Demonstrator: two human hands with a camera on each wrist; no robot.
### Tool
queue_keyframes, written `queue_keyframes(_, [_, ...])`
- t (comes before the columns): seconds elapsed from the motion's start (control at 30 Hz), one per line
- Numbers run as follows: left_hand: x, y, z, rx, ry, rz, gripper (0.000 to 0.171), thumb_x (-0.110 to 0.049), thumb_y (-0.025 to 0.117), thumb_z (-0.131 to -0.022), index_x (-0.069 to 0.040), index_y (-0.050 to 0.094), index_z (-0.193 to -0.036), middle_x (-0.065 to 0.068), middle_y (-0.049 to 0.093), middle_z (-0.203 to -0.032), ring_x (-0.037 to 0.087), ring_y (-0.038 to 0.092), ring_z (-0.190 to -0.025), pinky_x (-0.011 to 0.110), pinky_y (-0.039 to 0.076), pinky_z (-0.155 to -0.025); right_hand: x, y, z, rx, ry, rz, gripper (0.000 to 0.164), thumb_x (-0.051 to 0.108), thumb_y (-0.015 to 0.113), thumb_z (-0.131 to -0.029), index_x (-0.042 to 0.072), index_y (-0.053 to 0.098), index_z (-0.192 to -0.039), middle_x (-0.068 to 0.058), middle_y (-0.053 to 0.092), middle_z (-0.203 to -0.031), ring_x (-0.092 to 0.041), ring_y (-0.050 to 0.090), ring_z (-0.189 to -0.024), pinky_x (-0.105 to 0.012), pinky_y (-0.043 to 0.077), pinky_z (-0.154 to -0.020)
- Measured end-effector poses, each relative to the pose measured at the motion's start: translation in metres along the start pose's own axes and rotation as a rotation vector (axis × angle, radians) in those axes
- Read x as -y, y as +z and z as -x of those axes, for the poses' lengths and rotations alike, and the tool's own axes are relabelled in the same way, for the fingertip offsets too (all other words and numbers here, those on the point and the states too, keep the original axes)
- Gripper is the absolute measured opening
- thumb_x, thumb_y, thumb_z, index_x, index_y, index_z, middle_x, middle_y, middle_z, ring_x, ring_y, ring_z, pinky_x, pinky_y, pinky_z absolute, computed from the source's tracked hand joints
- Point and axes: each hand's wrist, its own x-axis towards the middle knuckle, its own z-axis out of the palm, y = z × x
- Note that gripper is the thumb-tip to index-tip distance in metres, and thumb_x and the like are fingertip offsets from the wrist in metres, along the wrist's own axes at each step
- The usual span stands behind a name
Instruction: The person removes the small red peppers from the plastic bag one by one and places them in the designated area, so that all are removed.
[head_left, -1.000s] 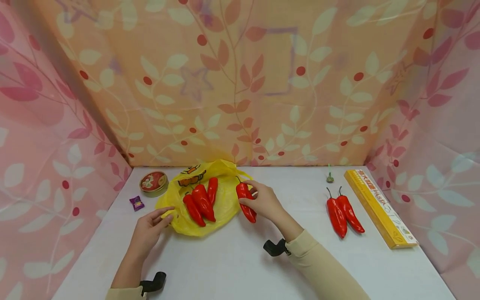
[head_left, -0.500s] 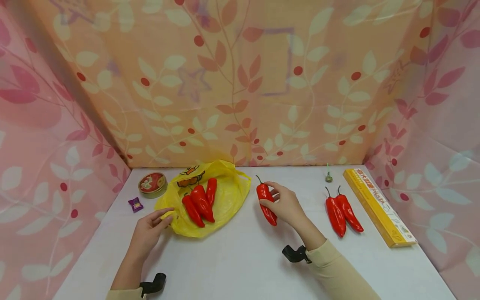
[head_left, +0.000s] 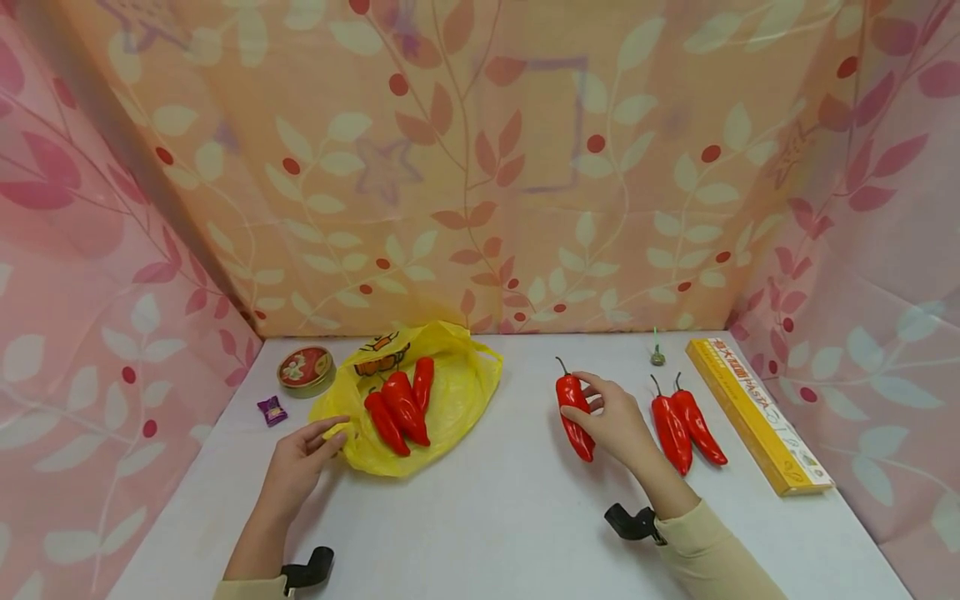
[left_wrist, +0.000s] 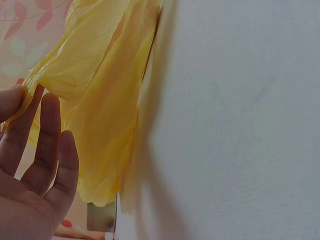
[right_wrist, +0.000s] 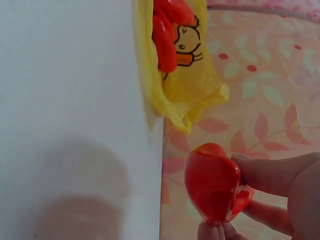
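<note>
My left hand point(head_left: 294, 467) pinches the near left edge of a yellow plastic bag point(head_left: 457, 408); the left wrist view shows the bag's film point(left_wrist: 107, 115) held between thumb and finger. Inside the spread bag lie several red peppers point(head_left: 405, 407). To the right of the bag, my right hand point(head_left: 617, 421) holds another red pepper point(head_left: 576, 425) by its side, stem pointing away from me. The right wrist view shows this held pepper point(right_wrist: 212, 182) between thumb and fingertips. Just right of that hand, two more red peppers point(head_left: 684, 429) lie side by side on the white table.
A yellow pasta box point(head_left: 757, 417) lies along the table's right side. A small greenish item with a green stem point(head_left: 657, 357) sits behind the pepper pair. At the left are a round red-lidded tin point(head_left: 306, 368) and a purple wrapped candy point(head_left: 272, 410). Patterned cloth walls enclose the table.
The right hand has carried its red pepper away from the bag's right edge, rightward toward the pair of peppers. My left hand keeps its pinch on the bag.
</note>
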Motion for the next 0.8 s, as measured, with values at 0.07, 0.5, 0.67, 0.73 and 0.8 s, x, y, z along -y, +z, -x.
queue_keyframes(0.07, [0.001,-0.001,0.001,-0.002,-0.006,-0.004,0.045,-0.037,0.063,-0.1,-0.016,0.061,-0.14,0.013,0.06,-0.143,0.026,0.059,-0.128,0.025,0.054,-0.097,-0.005,-0.004,0.002,-0.009,-0.003,0.009,0.067,0.033,0.078,-0.088,0.017,0.05,-0.147,-0.015,0.064,-0.123,-0.031,0.061,-0.105,-0.036,0.061,-0.068])
queue_keyframes(0.5, [0.003,-0.001,0.001,-0.001,-0.003,0.001,0.044,-0.037,0.063,-0.1,-0.017,0.061,-0.14,0.013,0.057,-0.145,0.025,0.061,-0.125,0.03,0.053,-0.099,-0.041,-0.026,0.016,-0.049,0.04,0.119,0.068,0.031,0.078,-0.088,0.013,0.05,-0.147,-0.019,0.064,-0.122,-0.032,0.06,-0.103,-0.036,0.06,-0.068])
queue_keyframes(0.67, [0.006,-0.002,0.0,-0.006,-0.008,0.015,0.044,-0.035,0.064,-0.1,-0.016,0.062,-0.139,0.013,0.058,-0.144,0.019,0.063,-0.119,0.028,0.054,-0.097,-0.059,-0.031,0.02,-0.051,0.077,0.201,0.069,0.035,0.08,-0.086,0.014,0.051,-0.146,-0.018,0.065,-0.117,-0.031,0.059,-0.1,-0.036,0.06,-0.067])
queue_keyframes(0.73, [0.007,-0.001,-0.001,-0.001,-0.005,0.032,0.044,-0.034,0.064,-0.1,-0.016,0.061,-0.139,0.011,0.059,-0.143,0.015,0.064,-0.118,0.027,0.055,-0.096,-0.066,-0.033,0.021,-0.056,0.089,0.22,0.07,0.035,0.081,-0.085,0.013,0.052,-0.146,-0.019,0.065,-0.116,-0.032,0.058,-0.1,-0.039,0.06,-0.068])
queue_keyframes(0.8, [0.008,0.0,-0.002,0.003,0.0,0.038,0.044,-0.035,0.064,-0.1,-0.015,0.061,-0.139,0.011,0.059,-0.143,0.015,0.064,-0.118,0.026,0.055,-0.096,-0.072,-0.035,0.022,-0.064,0.093,0.235,0.071,0.034,0.081,-0.085,0.012,0.052,-0.146,-0.021,0.065,-0.118,-0.033,0.058,-0.101,-0.043,0.061,-0.07])
